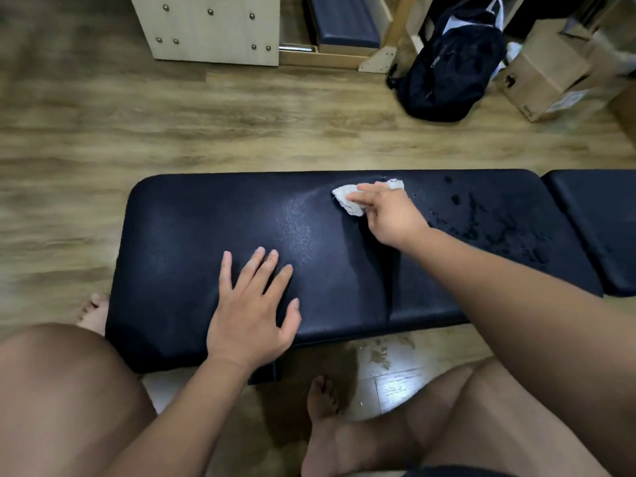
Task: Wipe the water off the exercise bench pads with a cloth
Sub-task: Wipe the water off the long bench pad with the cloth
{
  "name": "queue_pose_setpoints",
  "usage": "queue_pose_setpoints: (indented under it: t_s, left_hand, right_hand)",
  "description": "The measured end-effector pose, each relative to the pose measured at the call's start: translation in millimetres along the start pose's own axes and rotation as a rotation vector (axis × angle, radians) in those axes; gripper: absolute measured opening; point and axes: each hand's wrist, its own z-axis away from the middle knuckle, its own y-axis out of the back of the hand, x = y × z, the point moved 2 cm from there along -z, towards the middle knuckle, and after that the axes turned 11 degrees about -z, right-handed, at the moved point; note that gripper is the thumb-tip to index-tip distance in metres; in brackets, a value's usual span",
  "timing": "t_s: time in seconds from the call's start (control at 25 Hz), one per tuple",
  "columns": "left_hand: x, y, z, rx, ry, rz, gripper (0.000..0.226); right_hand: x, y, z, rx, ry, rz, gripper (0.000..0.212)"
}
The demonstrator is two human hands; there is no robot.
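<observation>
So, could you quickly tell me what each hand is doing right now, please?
Left hand: open, flat on the pad.
Right hand: grips the cloth, pressing it on the pad.

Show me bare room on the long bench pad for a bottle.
Free: the long pad's left end, from its rounded edge to the left hand. Crowded: the right hand holds the cloth at the far edge, with water droplets beyond, toward the second pad.

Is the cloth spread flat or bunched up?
Bunched up: the white cloth sits as a small crumpled wad under the right hand, which grips it on the long pad.
</observation>
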Motion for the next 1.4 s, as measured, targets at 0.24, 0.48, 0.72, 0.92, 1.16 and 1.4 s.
queue_pose_setpoints:
  t_s: [0.24,0.48,0.72,0.92,1.16,1.4]
  left_hand:
    - [0,3,-1,-0.033,0.0,-0.035,0.055]
    - [1,3,0,-0.042,0.006,-0.066,0.055]
    - [2,-2,1,0.007,-0.001,-0.071,0.052]
    - [2,-2,1,0.045,-0.002,-0.063,0.05]
    - [0,-5,1,0.042,-0.012,-0.067,0.05]
    - [-1,-4,2,0.072,-0.005,-0.051,0.047]
  right_hand:
    - [-4,4,-2,0.025,-0.038,-0.044,0.047]
    - [-16,-41,135,0.228,0.058,-0.175,0.033]
    - [-8,-51,124,0.306,0.048,-0.184,0.047]
    - [-1,-22,5,0.274,-0.055,-0.119,0.039]
    - [-3,8,-75,0.181,-0.149,-0.038,0.04]
    - [-8,3,-27,0.26,-0.012,-0.022,0.037]
